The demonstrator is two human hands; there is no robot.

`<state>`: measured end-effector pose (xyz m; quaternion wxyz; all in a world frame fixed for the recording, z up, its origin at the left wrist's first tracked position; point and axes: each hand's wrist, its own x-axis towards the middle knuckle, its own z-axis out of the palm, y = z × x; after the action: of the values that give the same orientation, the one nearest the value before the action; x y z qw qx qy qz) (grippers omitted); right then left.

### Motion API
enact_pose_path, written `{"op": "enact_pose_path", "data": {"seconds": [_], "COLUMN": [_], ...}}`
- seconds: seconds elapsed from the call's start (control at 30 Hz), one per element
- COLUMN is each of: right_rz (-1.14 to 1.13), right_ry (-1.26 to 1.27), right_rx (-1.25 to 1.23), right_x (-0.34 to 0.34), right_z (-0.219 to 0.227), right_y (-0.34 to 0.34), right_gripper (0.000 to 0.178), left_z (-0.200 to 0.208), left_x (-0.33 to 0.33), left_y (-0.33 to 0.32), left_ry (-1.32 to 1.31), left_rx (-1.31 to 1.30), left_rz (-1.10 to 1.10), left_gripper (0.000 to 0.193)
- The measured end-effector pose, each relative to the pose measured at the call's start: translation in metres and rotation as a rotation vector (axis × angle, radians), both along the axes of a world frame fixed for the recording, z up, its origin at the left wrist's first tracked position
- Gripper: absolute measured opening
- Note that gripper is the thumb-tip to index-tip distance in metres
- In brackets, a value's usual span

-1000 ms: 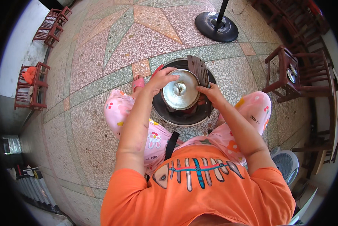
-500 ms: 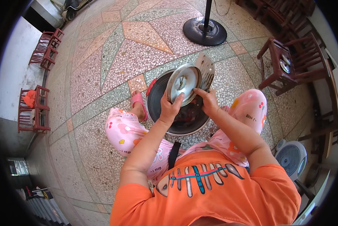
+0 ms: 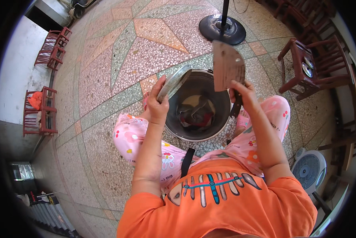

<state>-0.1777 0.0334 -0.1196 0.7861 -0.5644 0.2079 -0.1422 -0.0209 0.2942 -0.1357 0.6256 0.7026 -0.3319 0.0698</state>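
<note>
My left hand (image 3: 159,104) grips a shallow round metal dish (image 3: 174,82), tilted nearly edge-on above the left rim of a dark bucket. My right hand (image 3: 243,93) is closed round the dark handle of a cleaver (image 3: 228,65), its broad, stained blade pointing up over the bucket's right side. Between my legs on the floor stands the bucket (image 3: 178,123). Dark, whitish and red scraps (image 3: 195,113) lie at its bottom; their kind I cannot make out. Dish and cleaver are apart.
Beyond the bucket stands a round black pole base (image 3: 222,29). A wooden chair (image 3: 310,73) at the right bears shiny metal lids (image 3: 307,68). A box fan (image 3: 308,170) is near my right elbow. Wooden chairs (image 3: 40,111) line the left wall.
The dish has moved left and tipped from facing me to nearly edge-on. The cleaver has swung right and up, away from the dish, uncovering the bucket's inside.
</note>
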Motion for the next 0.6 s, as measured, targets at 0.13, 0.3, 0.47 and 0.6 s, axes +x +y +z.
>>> {"op": "enact_pose_path", "data": {"seconds": [0.13,0.3,0.47,0.6], "right_rz": [-0.042,0.128,0.089,0.260], "right_ry": [0.106,0.151,0.213,0.312], "right_rx": [-0.072,-0.071,0.178,0.131], "right_x": [-0.003,-0.006,-0.002,0.000], "right_z": [0.002,0.011,0.009,0.010], "right_y": [-0.012,0.013,0.020,0.027], "right_gripper": [0.022,0.030,0.034,0.037], "left_z": [-0.001,-0.004,-0.004,-0.005], "left_x": [-0.001,0.004,0.006,0.009], "left_y": [-0.001,0.001,-0.002,0.001], "left_ry": [0.016,-0.188,-0.335,-0.374], "left_rx": [0.008,0.086,0.031,0.003], "left_rz": [0.022,0.070,0.032,0.062], "left_gripper": [0.054,0.057,0.053,0.055]}}
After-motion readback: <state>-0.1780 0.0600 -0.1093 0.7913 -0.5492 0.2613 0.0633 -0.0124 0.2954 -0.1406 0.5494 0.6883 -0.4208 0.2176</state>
